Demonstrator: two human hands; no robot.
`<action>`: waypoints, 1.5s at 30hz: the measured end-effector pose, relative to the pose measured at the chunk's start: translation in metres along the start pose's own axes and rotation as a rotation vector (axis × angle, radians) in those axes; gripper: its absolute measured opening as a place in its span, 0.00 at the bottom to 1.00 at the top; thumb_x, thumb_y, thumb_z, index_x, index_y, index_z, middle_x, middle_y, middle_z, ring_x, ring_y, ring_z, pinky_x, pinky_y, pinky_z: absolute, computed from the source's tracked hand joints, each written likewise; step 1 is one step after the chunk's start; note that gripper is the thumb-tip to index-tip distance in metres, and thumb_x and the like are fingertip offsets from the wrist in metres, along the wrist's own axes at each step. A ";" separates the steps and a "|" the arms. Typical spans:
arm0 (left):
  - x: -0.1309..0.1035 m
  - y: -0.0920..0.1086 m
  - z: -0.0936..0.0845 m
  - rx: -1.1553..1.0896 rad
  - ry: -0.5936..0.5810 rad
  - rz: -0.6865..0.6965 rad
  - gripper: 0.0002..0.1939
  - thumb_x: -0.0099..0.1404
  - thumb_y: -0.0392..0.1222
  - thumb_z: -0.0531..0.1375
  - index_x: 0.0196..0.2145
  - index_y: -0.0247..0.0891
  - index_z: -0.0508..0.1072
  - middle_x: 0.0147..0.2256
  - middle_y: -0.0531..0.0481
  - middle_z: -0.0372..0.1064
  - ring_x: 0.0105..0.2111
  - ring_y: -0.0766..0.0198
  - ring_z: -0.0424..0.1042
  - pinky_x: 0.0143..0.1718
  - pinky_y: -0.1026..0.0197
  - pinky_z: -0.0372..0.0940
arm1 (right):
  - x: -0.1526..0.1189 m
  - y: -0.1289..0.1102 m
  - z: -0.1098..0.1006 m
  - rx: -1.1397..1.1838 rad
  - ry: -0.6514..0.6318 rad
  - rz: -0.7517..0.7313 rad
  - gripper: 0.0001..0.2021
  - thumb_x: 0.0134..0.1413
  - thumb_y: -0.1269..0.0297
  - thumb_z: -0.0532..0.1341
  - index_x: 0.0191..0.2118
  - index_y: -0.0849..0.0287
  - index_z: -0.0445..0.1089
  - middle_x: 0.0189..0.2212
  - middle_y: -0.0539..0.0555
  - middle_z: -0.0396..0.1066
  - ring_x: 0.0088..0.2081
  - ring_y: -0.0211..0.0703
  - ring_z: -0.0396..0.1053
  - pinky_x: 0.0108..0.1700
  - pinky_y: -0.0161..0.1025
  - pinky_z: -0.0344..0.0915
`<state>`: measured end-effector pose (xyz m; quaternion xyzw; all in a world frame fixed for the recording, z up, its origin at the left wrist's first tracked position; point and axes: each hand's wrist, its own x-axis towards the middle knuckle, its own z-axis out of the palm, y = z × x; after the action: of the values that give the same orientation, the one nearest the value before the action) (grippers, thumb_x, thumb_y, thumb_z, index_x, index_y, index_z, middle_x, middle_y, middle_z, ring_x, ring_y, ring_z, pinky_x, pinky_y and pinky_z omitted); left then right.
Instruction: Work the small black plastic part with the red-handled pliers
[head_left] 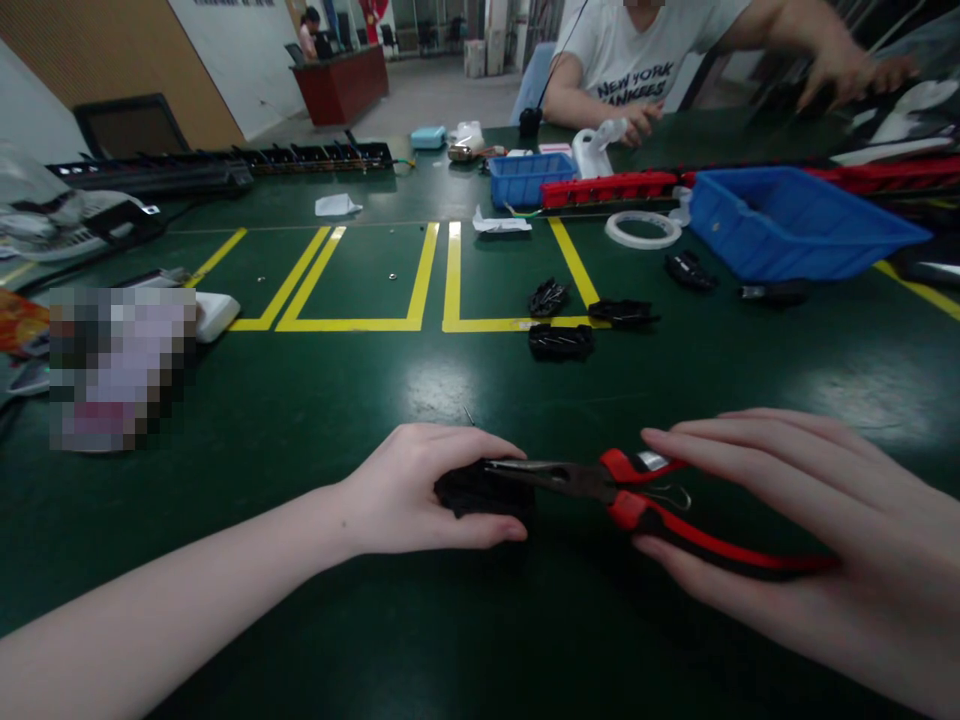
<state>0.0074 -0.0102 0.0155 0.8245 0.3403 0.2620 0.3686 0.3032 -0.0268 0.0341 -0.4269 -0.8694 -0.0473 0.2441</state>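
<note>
Near the front middle of the green table, my left hand (420, 490) grips a small black plastic part (480, 490) between thumb and fingers. My right hand (810, 540) holds red and black needle-nose pliers (630, 490) by the handles, which are spread a little. The long jaws point left and their tips lie at the top of the black part; whether they pinch anything there I cannot tell. A thin metal pin (469, 414) shows just beyond my left hand. Several similar black parts, one of them here (561, 341), lie farther back on the table.
Blue bins (795, 225) and a roll of white tape (643, 229) are at the back right, beside a long red strip (615, 188). A blurred-out object (131, 365) lies at left. Across the table sits a person in a white shirt (645, 60).
</note>
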 end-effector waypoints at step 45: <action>-0.001 -0.007 -0.001 -0.024 -0.056 0.093 0.22 0.61 0.48 0.69 0.49 0.36 0.76 0.38 0.47 0.78 0.34 0.62 0.76 0.33 0.65 0.68 | 0.007 0.004 0.003 0.071 0.065 -0.185 0.21 0.55 0.57 0.64 0.54 0.53 0.68 0.42 0.57 0.75 0.41 0.55 0.74 0.44 0.54 0.72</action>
<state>0.0037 -0.0076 0.0106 0.8419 0.2881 0.2598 0.3752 0.3016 -0.0180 0.0339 -0.3342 -0.8978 -0.0528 0.2819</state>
